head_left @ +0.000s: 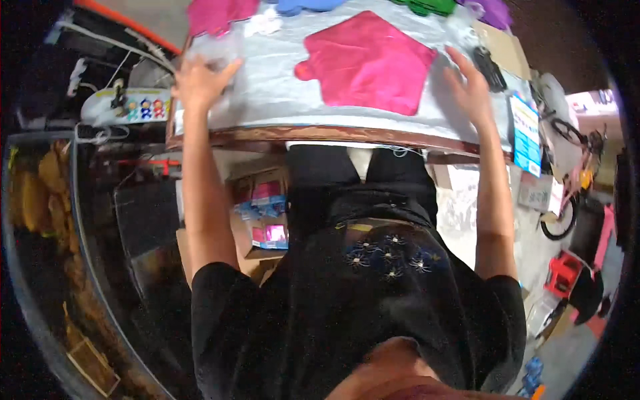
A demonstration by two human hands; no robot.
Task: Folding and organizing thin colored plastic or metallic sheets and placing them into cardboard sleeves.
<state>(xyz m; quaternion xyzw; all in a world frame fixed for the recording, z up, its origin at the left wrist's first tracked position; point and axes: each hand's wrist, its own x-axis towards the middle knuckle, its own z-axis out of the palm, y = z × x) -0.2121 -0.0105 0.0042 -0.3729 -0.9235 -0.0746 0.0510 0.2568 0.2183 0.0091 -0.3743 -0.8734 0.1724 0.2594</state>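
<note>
At top, a white-covered wooden table (267,100) bears flat pink cloth (370,63) between wide-spread left hand (202,81) and right hand (472,92); pink-framed bicycle (571,190), right.

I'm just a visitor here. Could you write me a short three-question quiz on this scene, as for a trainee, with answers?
1. True or false: the large pink piece lies between the left hand and the right hand.
2. Which hand is nearer the black object? A) left B) right
3. Fill in: the flat printed thing at the right front corner of the table is mostly ____.

Key: 1 true; 2 B; 3 blue.
</note>
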